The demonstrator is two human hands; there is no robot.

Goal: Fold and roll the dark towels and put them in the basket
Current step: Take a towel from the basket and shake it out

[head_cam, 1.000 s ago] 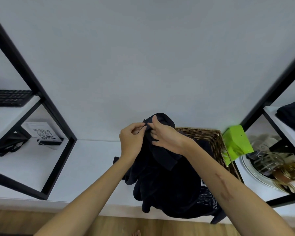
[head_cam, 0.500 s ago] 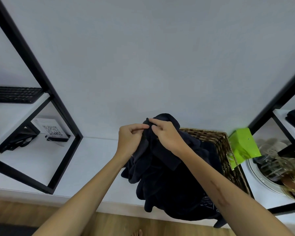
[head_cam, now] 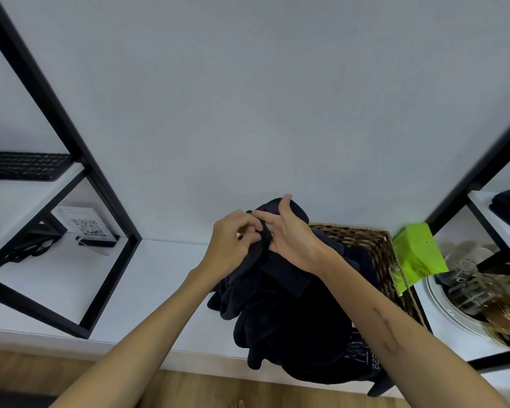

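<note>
Up close, we saw both hands meeting at the top of the dark towel, raised above the counter. Our left hand had its fingers curled and pinched a fold of the cloth near its upper edge. Our right hand lay against the same fold, thumb pointing up and forefinger stretched toward the left hand, the other fingers tucked into the fabric; a strip of cloth ran between its fingers. Both forearms reached forward from the lower edge of the view, converging on the towel. The towel hung bunched beneath the hands, draping down past the counter's front edge. Just behind and to the right stood the woven basket, holding more dark cloth. Beside the basket sat a green packet, then a white plate with glassware.
</note>
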